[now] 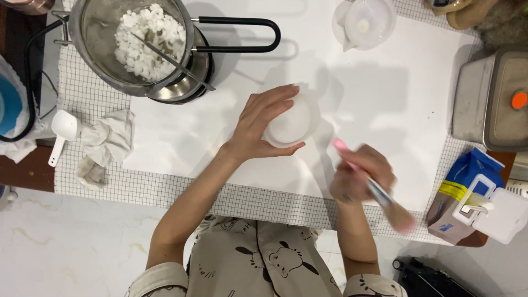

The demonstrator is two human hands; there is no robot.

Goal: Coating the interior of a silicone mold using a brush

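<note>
Head view looks straight down on a white work sheet [385,99] laid over a gridded cloth [88,99], with the person seated at the near edge. By the look of things, the work is at an early stage: the metal pitcher [99,33] at the far left holds white flakes [146,41] that appear solid and unmelted, with a thin metal stirrer [176,63] resting across its rim, and the small white mould [294,121] in the middle of the sheet looks empty as far as can be told, though its inside is partly washed out by glare. The left hand [258,124] reaches forward from the near side, its fingers curled around the left side of the mould, steadying it on the sheet. The right hand [360,176] sits nearer and to the right, blurred, its fingers closed around a brush [379,192] with a pink handle, bristles pointing near and right, away from the mould; hand and mould are apart. A second white cup [366,22] waits at the far edge, and a white scoop [63,129] lies beside a crumpled cloth [107,143] at the left.
</note>
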